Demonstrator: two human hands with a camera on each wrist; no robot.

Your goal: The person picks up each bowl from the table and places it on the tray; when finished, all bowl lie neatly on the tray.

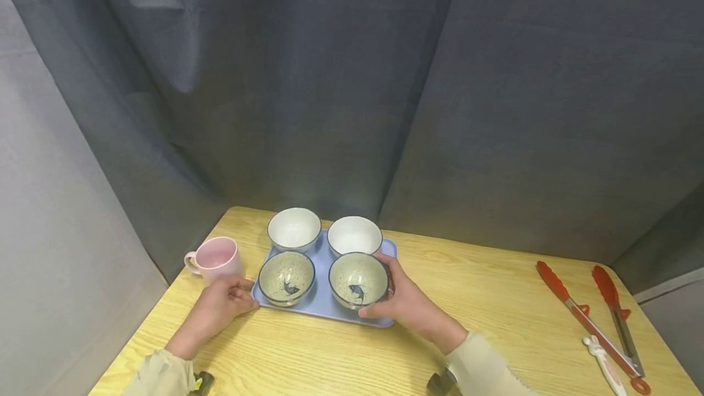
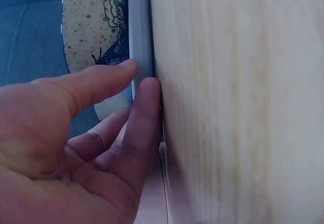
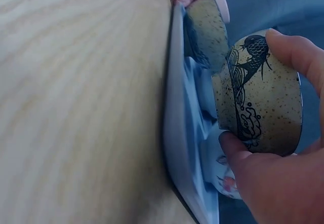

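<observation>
My right hand (image 1: 406, 300) grips a speckled bowl (image 3: 266, 100) with a dark fish pattern, thumb and fingers spread around its side. In the right wrist view its foot is close over the blue tray (image 1: 324, 309), at the near right corner. At the tray's left end, my left hand (image 1: 222, 305) pinches the rim, thumb on top and fingers along the outside edge. A second speckled fish bowl (image 1: 277, 274) stands on the tray near that hand. Behind are two bowls with white insides, a left one (image 1: 294, 228) and a right one (image 1: 354, 236).
A pink mug (image 1: 217, 258) stands just beyond my left hand. On the right of the wooden table (image 1: 484, 298) lie two red-tipped tongs, the nearer-left tongs (image 1: 591, 322) and the right tongs (image 1: 618, 316), beside a white rabbit-topped utensil (image 1: 605, 364). A dark curtain (image 1: 341, 90) hangs behind.
</observation>
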